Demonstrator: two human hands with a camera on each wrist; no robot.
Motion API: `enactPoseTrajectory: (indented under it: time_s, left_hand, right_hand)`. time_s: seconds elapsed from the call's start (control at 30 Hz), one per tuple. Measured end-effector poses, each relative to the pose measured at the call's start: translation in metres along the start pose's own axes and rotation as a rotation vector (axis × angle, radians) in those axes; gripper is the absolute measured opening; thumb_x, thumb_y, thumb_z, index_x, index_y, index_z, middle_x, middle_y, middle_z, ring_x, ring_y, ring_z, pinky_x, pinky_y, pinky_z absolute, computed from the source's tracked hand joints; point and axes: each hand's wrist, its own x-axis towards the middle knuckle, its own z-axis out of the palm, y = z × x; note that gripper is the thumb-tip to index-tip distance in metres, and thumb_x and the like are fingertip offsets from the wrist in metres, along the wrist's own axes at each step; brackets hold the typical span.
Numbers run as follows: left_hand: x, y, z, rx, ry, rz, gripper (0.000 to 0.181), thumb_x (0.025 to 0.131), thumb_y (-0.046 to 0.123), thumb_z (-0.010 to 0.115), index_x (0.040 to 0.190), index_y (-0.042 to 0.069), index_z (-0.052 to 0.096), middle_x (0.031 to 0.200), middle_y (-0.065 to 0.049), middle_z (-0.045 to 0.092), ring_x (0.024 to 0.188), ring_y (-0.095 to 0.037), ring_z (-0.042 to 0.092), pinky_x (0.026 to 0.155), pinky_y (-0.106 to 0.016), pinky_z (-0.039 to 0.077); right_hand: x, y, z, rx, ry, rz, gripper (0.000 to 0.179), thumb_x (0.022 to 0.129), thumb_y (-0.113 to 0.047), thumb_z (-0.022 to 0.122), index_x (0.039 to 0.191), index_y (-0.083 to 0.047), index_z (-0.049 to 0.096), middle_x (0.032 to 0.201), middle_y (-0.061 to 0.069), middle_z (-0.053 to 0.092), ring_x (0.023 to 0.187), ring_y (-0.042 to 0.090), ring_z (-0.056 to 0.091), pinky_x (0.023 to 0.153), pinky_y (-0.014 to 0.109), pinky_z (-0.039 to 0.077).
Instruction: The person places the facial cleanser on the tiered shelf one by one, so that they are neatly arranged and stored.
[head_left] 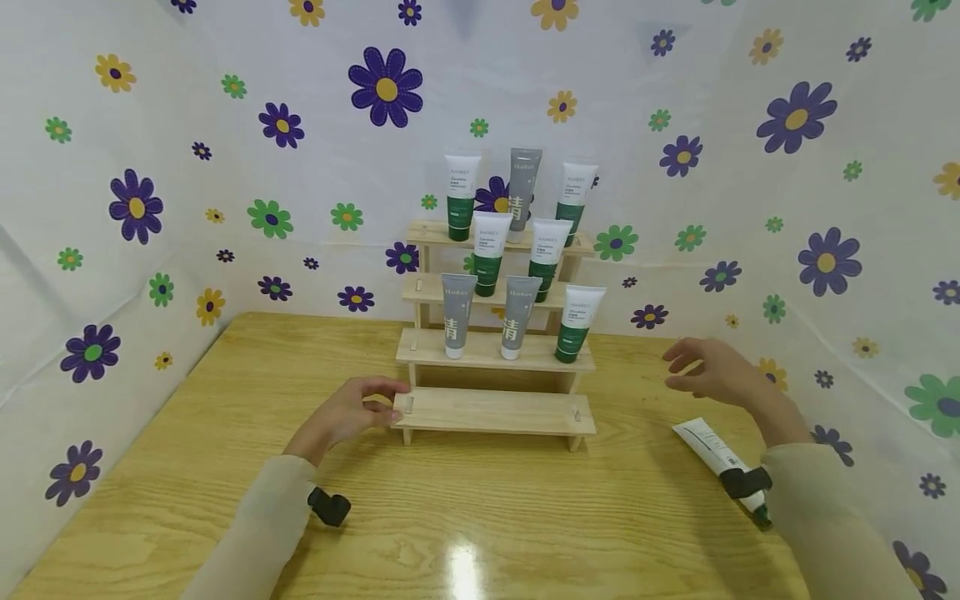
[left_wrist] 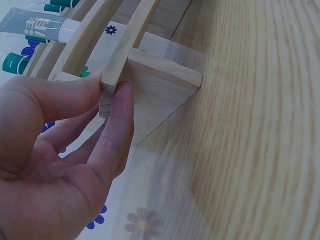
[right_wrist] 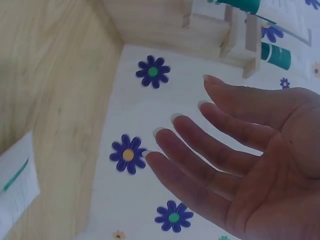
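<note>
My left hand (head_left: 347,414) pinches the left end of the lowest shelf on a stepped wooden display rack (head_left: 491,410). In the left wrist view, the thumb lies on one face of the board (left_wrist: 116,75) and the fingers on the other. My right hand (head_left: 716,375) is held in the air to the right of the rack, fingers loosely bent, with nothing in it. Nearest to it, a white tube with a green cap (head_left: 708,443) lies on the table; the right wrist camera and sleeve partly cover it in the head view.
Squeeze tubes stand cap-down on the upper three shelves: white-and-green ones such as the front right tube (head_left: 580,325), and grey ones such as the front left tube (head_left: 457,317). A flower-patterned cloth (head_left: 465,50) surrounds the wooden table (head_left: 405,517) at the back and sides.
</note>
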Motion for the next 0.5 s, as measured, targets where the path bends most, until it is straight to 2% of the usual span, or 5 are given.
enactPoseTrajectory:
  time_s: [0.23,0.5]
  left_hand:
    - [0.0,0.001,-0.002,-0.006,-0.006,0.005,0.043,0.097,0.007,0.071,0.139,0.009,0.062,0.133,-0.018,0.058,0.1,-0.02,0.066,0.088,-0.031,0.058]
    - [-0.001,0.004,-0.001,-0.017,-0.014,0.005,0.043,0.096,0.006,0.072,0.138,0.008,0.063,0.131,-0.019,0.059,0.1,-0.02,0.066,0.086,-0.029,0.058]
  right_hand:
    - [-0.018,0.021,-0.002,-0.105,-0.108,0.134,0.039,0.091,-0.012,0.076,0.118,0.011,0.06,0.109,0.03,0.068,0.086,0.03,0.07,0.07,0.042,0.061]
    - [-0.032,0.061,-0.002,-0.022,-0.269,0.279,0.04,0.094,-0.007,0.073,0.122,0.016,0.056,0.111,0.031,0.066,0.095,0.036,0.07,0.075,0.049,0.063]
